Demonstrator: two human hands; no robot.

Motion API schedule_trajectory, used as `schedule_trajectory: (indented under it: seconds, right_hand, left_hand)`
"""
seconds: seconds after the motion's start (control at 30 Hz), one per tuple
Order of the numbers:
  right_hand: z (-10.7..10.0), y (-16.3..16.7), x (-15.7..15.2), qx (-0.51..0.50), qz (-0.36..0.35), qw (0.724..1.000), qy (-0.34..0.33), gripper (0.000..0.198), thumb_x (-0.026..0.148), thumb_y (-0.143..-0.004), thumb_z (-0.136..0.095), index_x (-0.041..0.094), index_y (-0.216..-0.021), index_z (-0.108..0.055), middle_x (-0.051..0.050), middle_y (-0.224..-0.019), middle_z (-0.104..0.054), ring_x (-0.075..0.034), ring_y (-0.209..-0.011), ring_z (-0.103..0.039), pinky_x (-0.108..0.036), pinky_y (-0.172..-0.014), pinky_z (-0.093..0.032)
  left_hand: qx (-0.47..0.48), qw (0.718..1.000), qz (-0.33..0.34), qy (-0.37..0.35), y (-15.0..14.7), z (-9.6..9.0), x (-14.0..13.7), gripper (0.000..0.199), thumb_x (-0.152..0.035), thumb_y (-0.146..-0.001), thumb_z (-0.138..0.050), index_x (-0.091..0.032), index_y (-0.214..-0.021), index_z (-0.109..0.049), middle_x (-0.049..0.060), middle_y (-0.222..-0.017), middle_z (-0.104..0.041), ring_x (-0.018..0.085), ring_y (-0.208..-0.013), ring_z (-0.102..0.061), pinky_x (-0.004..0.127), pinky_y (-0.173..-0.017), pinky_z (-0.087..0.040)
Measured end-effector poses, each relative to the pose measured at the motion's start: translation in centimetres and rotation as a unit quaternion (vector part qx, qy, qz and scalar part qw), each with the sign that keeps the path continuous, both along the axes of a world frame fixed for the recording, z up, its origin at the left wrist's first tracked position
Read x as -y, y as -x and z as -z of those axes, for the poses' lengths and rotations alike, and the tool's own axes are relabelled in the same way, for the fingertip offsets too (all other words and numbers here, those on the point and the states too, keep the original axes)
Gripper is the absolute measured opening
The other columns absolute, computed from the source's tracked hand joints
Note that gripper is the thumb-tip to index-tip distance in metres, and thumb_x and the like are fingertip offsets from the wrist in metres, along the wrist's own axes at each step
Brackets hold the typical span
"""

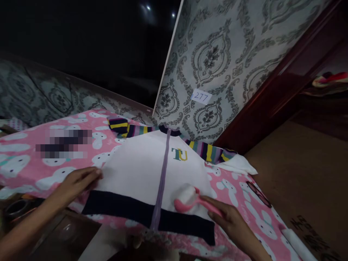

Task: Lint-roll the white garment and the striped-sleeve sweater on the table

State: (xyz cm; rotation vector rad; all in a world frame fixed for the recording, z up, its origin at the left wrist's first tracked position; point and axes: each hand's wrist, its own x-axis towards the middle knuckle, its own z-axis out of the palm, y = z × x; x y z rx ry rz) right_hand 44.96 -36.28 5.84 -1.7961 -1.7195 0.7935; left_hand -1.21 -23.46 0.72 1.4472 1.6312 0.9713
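Observation:
A white zip-up jacket [136, 163] lies spread on a pink cloth patterned with white rabbits. It has striped sleeves, a navy hem, a purple zip and "TU" lettering on the chest. At its left side edge is my left hand [84, 178], fingers drawn together on the fabric, their undersides hidden. My right hand [230, 217] is closed around the pink handle of a lint roller [187, 195]. The roller's white head sits over the lower right front of the jacket, just above the navy hem.
The pink cloth [108, 114] covers the table. Eyeglasses [259, 194] lie near its right edge, beside a cardboard box [293, 174]. White cloth [236, 165] lies by the right sleeve. A dark screen [89, 43] and a paper marked 277 [201, 96] are on the wall behind.

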Motion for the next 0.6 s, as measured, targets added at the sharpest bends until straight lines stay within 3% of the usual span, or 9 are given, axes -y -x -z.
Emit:
schedule_trajectory:
  seconds: [0.03, 0.07, 0.17, 0.27, 0.37, 0.43, 0.6]
  right_hand:
    - [0.0, 0.3, -1.2, -0.002, 0.02, 0.999, -0.029, 0.048, 0.038, -0.086, -0.057, 0.026, -0.132, -0.064, -0.006, -0.136, -0.063, -0.028, -0.127, -0.058, -0.043, -0.109, -0.043]
    - [0.2, 0.8, -2.7, 0.001, 0.04, 0.998, -0.057, 0.049, 0.037, -0.087, -0.056, 0.025, -0.133, -0.063, -0.006, -0.137, -0.062, -0.027, -0.128, -0.057, -0.043, -0.109, -0.043]
    - [1.2, 3.3, -7.7, 0.045, 0.075, 0.991, -0.106, 0.05, 0.029, -0.087, -0.053, 0.021, -0.136, -0.06, -0.009, -0.135, -0.064, -0.027, -0.127, -0.058, -0.041, -0.108, -0.044]
    - [1.8, 6.1, -12.2, 0.13, 0.07, 0.987, -0.069, 0.051, 0.019, -0.087, -0.053, 0.019, -0.138, -0.059, -0.012, -0.13, -0.067, -0.027, -0.122, -0.061, -0.04, -0.104, -0.046]
    - [1.6, 8.0, -16.2, 0.204, 0.075, 0.976, -0.028, 0.051, 0.017, -0.089, -0.052, 0.025, -0.14, -0.056, -0.011, -0.128, -0.068, -0.028, -0.119, -0.063, -0.039, -0.099, -0.048]
    - [1.1, 8.7, -19.0, 0.225, 0.078, 0.971, -0.021, 0.051, 0.017, -0.09, -0.051, 0.027, -0.14, -0.056, -0.009, -0.129, -0.068, -0.027, -0.119, -0.063, -0.036, -0.097, -0.048]
    - [0.5, 10.4, -26.6, 0.234, 0.087, 0.968, -0.024, 0.05, 0.015, -0.092, -0.046, 0.029, -0.138, -0.056, -0.008, -0.126, -0.069, -0.025, -0.117, -0.063, -0.034, -0.095, -0.048]
  left_hand:
    - [-0.023, 0.996, 0.084, -0.007, -1.7, -0.3, -2.6, 0.053, -0.064, -0.085, -0.051, -0.018, -0.105, -0.069, 0.005, -0.094, -0.073, 0.024, -0.092, -0.067, 0.036, -0.081, -0.056]
    - [-0.056, 0.985, 0.158, -0.032, -3.4, -0.7, -5.2, 0.055, -0.063, -0.082, -0.053, -0.019, -0.111, -0.068, 0.007, -0.106, -0.073, 0.026, -0.101, -0.067, 0.035, -0.086, -0.055]
    - [-0.237, 0.938, 0.237, -0.086, -8.6, -1.7, -11.6, 0.068, -0.051, -0.084, -0.048, -0.016, -0.142, -0.051, 0.01, -0.147, -0.054, 0.026, -0.133, -0.051, 0.034, -0.103, -0.047]
    - [-0.368, 0.901, 0.219, -0.07, -12.2, -1.8, -15.8, 0.075, -0.042, -0.084, -0.05, -0.01, -0.15, -0.038, 0.016, -0.159, -0.033, 0.028, -0.147, -0.031, 0.041, -0.117, -0.031]
    - [-0.404, 0.895, 0.181, -0.052, -13.6, -0.7, -18.0, 0.072, -0.042, -0.088, -0.047, -0.008, -0.151, -0.037, 0.021, -0.161, -0.024, 0.036, -0.15, -0.018, 0.057, -0.118, -0.018]
    - [-0.421, 0.89, 0.166, -0.055, -13.7, 0.6, -18.6, 0.067, -0.043, -0.092, -0.042, -0.012, -0.151, -0.038, 0.02, -0.162, -0.022, 0.036, -0.151, -0.013, 0.059, -0.119, -0.01]
    - [-0.463, 0.867, 0.152, -0.102, -13.1, 2.9, -19.1, 0.063, -0.047, -0.094, -0.039, -0.02, -0.15, -0.041, 0.015, -0.162, -0.026, 0.036, -0.15, -0.018, 0.058, -0.118, -0.012]
